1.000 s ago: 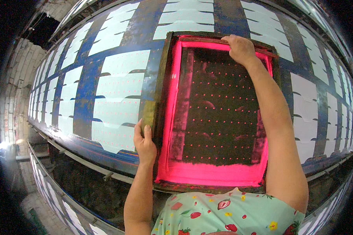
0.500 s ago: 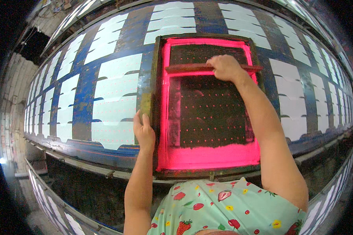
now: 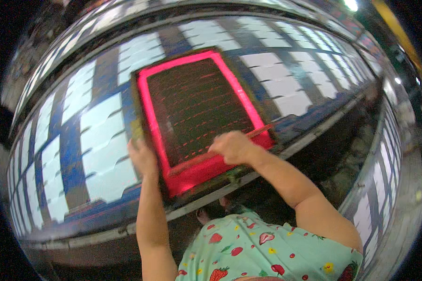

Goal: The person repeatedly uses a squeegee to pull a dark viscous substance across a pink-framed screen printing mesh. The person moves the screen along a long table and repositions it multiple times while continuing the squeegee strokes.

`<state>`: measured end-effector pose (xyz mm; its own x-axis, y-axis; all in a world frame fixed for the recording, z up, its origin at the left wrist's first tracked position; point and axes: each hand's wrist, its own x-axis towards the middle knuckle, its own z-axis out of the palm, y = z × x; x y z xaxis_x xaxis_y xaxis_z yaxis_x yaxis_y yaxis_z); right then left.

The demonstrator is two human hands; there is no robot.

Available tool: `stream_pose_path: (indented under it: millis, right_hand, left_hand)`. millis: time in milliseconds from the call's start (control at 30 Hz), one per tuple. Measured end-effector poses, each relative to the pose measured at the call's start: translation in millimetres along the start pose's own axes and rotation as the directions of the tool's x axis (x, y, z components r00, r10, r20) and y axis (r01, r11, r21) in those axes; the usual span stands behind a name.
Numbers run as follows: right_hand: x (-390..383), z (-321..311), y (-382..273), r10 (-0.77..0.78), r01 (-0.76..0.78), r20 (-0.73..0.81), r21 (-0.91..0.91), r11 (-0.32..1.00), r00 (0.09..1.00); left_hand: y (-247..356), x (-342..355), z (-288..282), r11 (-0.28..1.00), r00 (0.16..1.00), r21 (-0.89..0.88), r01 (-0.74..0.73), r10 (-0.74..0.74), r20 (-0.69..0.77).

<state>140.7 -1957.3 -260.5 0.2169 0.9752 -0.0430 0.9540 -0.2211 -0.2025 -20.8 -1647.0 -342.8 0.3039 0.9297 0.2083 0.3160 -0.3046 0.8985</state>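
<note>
A screen printing frame [image 3: 138,93] with a dark wooden rim lies on the long table, tilted in the view. Bright pink ink borders its dark mesh [image 3: 192,103], where rows of small marks show. My right hand [image 3: 234,147] is closed around the top of a squeegee [image 3: 187,164], a long reddish bar across the near end of the mesh. Pink ink [image 3: 187,183] lies on the near side of the bar. At the frame's left edge, my left hand [image 3: 144,158] grips the rim, its fingers partly blurred.
White sheets with notched edges [image 3: 105,145] lie in rows on the blue-stained table [image 3: 75,164], left, right and beyond the frame. A rail [image 3: 206,195] runs along the near edge. Another table with white sheets [image 3: 375,201] stands at the right.
My right hand has drawn the squeegee from the far end of the mesh to the near end. My left hand stays at the rim. The whole view has turned, so the frame now looks slanted.
</note>
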Motion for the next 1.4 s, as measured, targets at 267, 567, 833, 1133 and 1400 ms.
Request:
stream_pose_path:
  millis: [267, 567, 833, 1133, 1400]
  right_hand:
    - [-60, 21, -36, 0.034, -0.040, -0.081, -0.063, 0.997, 0.996]
    - [-107, 30, -1, -0.174, 0.242, -0.274, 0.239, 0.940, 0.946]
    - [-161, 16, 153, 0.361, -0.122, -0.602, 0.400, 0.908, 0.712]
    - [-151, 51, 200, 0.722, -0.308, 0.005, 0.906, 0.290, 0.692]
    - [-133, 47, 189, 0.816, -0.384, 0.155, 0.919, 0.087, 0.557]
  left_hand:
    - [8, -2, 0, 1.000, 1.000, 0.007, -0.025, 0.025, 0.017]
    - [-10, 9, 4, 0.990, 0.992, -0.067, 0.123, -0.123, 0.011]
    - [-13, 15, 6, 0.955, 0.982, -0.230, 0.187, -0.174, 0.075]
    - [-8, 15, 5, 0.924, 0.963, -0.274, 0.265, -0.240, 0.120]
    - [11, 7, 0, 0.967, 0.968, -0.087, 0.238, -0.230, 0.095]
